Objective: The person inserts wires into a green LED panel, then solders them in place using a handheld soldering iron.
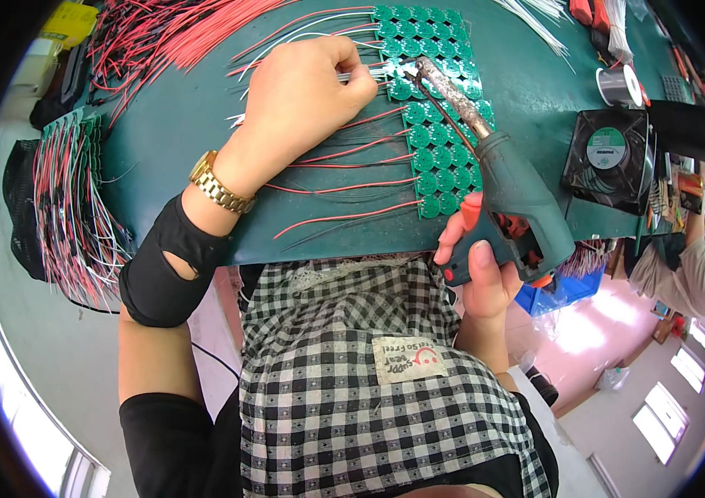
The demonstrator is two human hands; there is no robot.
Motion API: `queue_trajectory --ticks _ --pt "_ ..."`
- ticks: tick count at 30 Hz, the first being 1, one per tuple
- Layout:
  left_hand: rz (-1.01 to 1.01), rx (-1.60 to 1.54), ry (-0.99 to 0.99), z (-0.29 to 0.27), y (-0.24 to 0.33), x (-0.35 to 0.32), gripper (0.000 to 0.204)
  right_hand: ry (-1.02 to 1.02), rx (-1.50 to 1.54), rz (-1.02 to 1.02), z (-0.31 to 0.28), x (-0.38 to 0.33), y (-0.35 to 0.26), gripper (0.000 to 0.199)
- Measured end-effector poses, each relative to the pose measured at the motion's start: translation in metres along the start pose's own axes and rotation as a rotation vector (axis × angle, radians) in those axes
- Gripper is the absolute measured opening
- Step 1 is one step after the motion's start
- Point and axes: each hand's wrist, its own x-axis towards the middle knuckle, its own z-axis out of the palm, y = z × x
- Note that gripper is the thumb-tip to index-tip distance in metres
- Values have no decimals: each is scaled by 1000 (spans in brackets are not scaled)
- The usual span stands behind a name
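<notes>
My left hand (307,87) reaches across the green table mat, thumb and forefinger pinched on a thin white wire (375,73) at the edge of a green circuit board panel (423,31). My right hand (487,286) grips a dark green soldering gun (522,195) by its handle, a finger by the orange trigger. Its tip and the thin tube beside it meet the panel close to the wire's end. A second circuit board panel (443,158) lies nearer me, with red and dark wires (344,184) running left from it. The wire's exact joint is too small to tell.
Loose red wires (203,33) lie at the back left, and wired boards (78,207) hang over the left edge. A black fan (609,158) and a solder spool (619,85) stand right. Beyond the table are a blue crate (564,292) and another person (684,270).
</notes>
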Motion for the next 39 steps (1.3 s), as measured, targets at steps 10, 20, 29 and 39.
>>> queue_trajectory --ticks 10,20,29,39 --pt "-14 28 -26 -4 -1 3 18 10 -43 -3 3 2 -3 35" --pt "-16 28 -14 -4 -1 4 18 -48 -158 17 1 2 -5 30" --pt "-29 34 -41 -7 -2 4 19 62 110 -129 -11 -21 6 62" --pt "-47 1 -64 -7 -2 8 18 37 153 -41 -16 -29 15 57"
